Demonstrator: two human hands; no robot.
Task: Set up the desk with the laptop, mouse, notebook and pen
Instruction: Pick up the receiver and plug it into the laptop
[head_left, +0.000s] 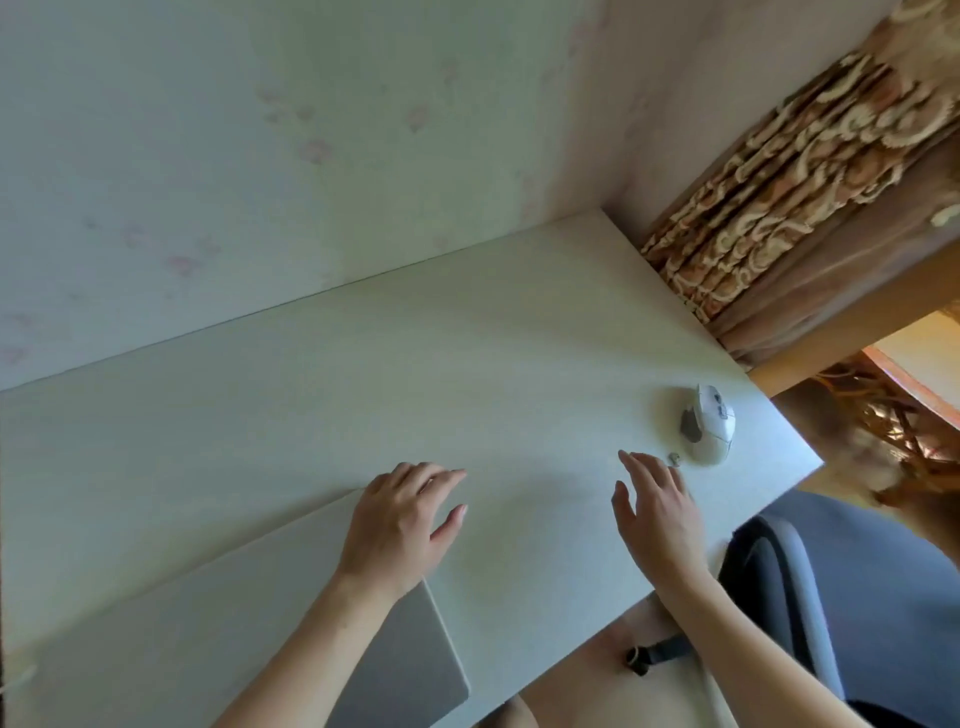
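Note:
A closed silver laptop (218, 613) lies flat on the white desk (363, 374) at the near left. My left hand (400, 514) rests on the laptop's far right corner, fingers spread and holding nothing. A white mouse with grey side buttons (707, 423) sits near the desk's right edge. My right hand (657, 506) hovers open just left of and below the mouse, not touching it. A tiny object (674, 458), perhaps a USB receiver, lies between my fingertips and the mouse. No notebook or pen is in view.
A pale wall (260, 156) backs the desk. A patterned curtain (779, 208) hangs past the right corner. A grey chair (795, 582) stands at the desk's right front, with a dark strap (654, 654) below the desk edge.

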